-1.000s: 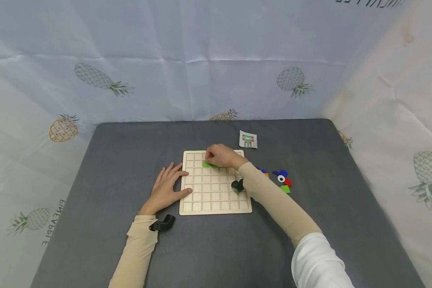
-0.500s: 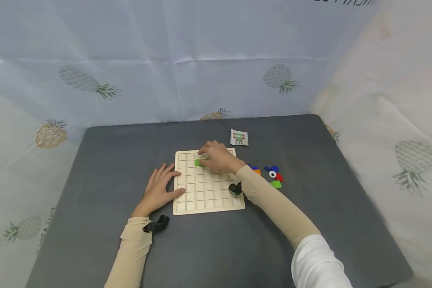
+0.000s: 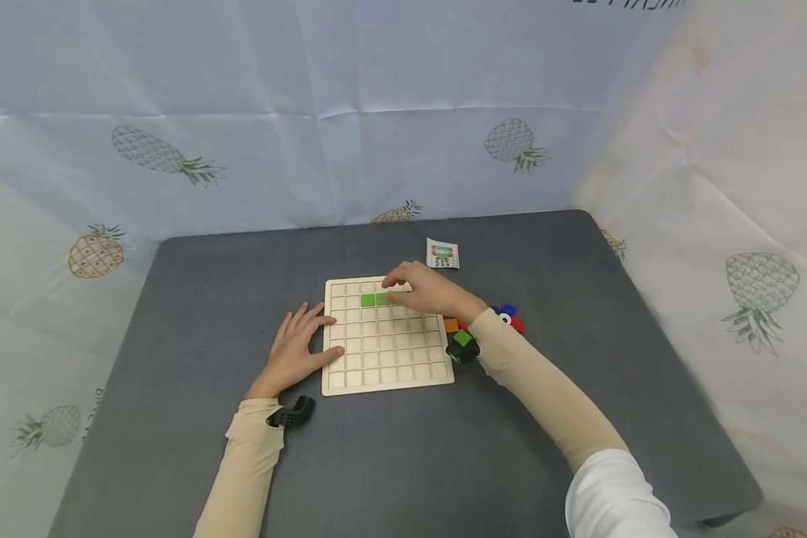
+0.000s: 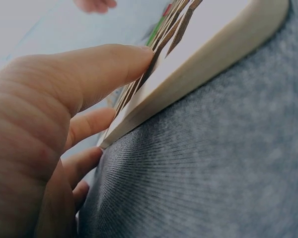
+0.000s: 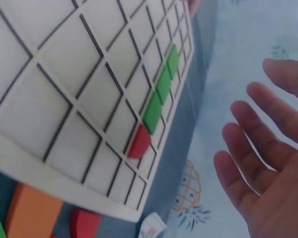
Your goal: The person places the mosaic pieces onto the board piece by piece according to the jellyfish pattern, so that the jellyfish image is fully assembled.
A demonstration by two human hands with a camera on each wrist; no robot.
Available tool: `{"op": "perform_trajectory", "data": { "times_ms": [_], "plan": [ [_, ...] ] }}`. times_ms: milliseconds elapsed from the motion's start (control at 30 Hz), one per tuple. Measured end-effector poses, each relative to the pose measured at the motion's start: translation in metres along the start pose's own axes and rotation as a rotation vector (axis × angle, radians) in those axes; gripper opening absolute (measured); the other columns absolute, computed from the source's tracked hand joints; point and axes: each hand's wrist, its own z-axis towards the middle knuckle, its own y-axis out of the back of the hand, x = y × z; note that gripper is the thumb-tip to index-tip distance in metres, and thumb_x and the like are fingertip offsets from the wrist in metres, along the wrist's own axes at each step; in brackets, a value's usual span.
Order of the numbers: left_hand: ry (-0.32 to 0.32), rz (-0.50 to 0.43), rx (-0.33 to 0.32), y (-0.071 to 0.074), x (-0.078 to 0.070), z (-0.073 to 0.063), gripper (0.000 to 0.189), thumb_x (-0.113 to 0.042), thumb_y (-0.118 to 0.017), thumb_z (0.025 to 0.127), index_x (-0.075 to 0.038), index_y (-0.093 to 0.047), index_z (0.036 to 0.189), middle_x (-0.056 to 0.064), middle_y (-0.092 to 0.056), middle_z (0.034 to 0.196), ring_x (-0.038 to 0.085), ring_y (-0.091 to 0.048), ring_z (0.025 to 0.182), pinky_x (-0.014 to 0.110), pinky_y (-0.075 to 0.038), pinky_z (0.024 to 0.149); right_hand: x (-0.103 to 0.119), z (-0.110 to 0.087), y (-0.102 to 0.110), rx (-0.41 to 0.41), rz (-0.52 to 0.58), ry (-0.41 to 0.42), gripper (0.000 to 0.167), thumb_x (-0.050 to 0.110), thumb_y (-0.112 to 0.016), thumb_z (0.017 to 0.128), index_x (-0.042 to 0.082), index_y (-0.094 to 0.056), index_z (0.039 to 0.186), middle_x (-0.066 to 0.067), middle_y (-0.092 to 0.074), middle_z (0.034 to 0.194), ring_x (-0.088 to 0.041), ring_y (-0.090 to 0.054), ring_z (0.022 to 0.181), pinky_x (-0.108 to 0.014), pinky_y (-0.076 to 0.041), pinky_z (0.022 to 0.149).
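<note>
A pale wooden grid board (image 3: 370,351) lies flat on the dark table. My left hand (image 3: 296,355) rests at its left edge with fingers spread, and in the left wrist view the thumb (image 4: 114,64) touches the rim. My right hand (image 3: 427,289) hovers over the upper right of the board, fingers parted and holding nothing. Under it a row of three green square tiles (image 5: 153,113) sits in the grid, ending in a red rounded tile (image 5: 140,142). The right hand hides the red tile in the head view.
Beside the board's right edge lie loose pieces: an orange tile (image 3: 451,326), a green tile (image 3: 462,338), a white ring with a dark centre (image 3: 505,319) and blue pieces (image 3: 507,309). A printed pattern card (image 3: 442,254) lies behind the board. Pineapple-printed cloth surrounds the table.
My right hand has come away from the green tiles and moved right, its fingers opening and uncovering more green. The left hand keeps its place on the board. The head view has shifted slightly.
</note>
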Motion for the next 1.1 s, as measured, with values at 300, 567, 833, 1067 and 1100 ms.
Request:
{"op": "perform_trajectory", "data": {
  "times_ms": [300, 567, 833, 1067, 1100],
  "plan": [
    [-0.009, 0.006, -0.007, 0.0, 0.002, -0.001, 0.063, -0.051, -0.073, 0.087, -0.019, -0.057, 0.139, 0.012, -0.028, 0.168, 0.035, -0.01, 0.159, 0.054, 0.0, 0.13, -0.014, -0.032, 0.031, -0.052, 0.128, -0.056, 0.035, 0.028, -0.056, 0.105, 0.006, -0.064, 0.131, -0.005, -0.067, 0.123, -0.02, -0.063, 0.11, -0.041, -0.057, 0.095],
    [-0.016, 0.002, -0.016, 0.0, 0.001, 0.0, 0.062, -0.049, -0.074, 0.087, -0.018, -0.058, 0.139, 0.011, -0.029, 0.167, 0.035, -0.01, 0.159, 0.055, 0.0, 0.13, -0.033, -0.058, 0.053, -0.128, 0.118, -0.157, 0.033, 0.03, -0.058, 0.104, 0.011, -0.065, 0.13, -0.007, -0.066, 0.123, -0.023, -0.061, 0.11, -0.047, -0.054, 0.099],
    [-0.01, 0.01, -0.008, -0.001, 0.001, 0.001, 0.061, -0.049, -0.074, 0.088, -0.019, -0.058, 0.139, 0.008, -0.029, 0.167, 0.034, -0.009, 0.16, 0.054, 0.001, 0.13, -0.054, -0.079, 0.057, -0.158, 0.121, -0.228, 0.035, 0.034, -0.06, 0.103, 0.013, -0.065, 0.13, -0.008, -0.066, 0.126, -0.026, -0.06, 0.113, -0.05, -0.052, 0.103],
    [0.0, 0.007, -0.007, 0.0, 0.001, 0.001, 0.062, -0.051, -0.073, 0.088, -0.02, -0.058, 0.139, 0.008, -0.028, 0.168, 0.033, -0.009, 0.16, 0.053, 0.001, 0.131, -0.072, -0.094, 0.063, -0.184, 0.099, -0.249, 0.038, 0.032, -0.057, 0.104, 0.008, -0.063, 0.132, -0.014, -0.065, 0.128, -0.03, -0.06, 0.114, -0.053, -0.053, 0.102],
    [0.002, 0.005, -0.009, 0.0, 0.001, 0.001, 0.061, -0.05, -0.073, 0.088, -0.02, -0.058, 0.139, 0.008, -0.028, 0.168, 0.033, -0.009, 0.16, 0.053, 0.001, 0.131, -0.075, -0.096, 0.064, -0.189, 0.095, -0.251, 0.038, 0.032, -0.056, 0.105, 0.007, -0.063, 0.133, -0.015, -0.065, 0.128, -0.031, -0.06, 0.114, -0.054, -0.053, 0.101]
  ]
}}
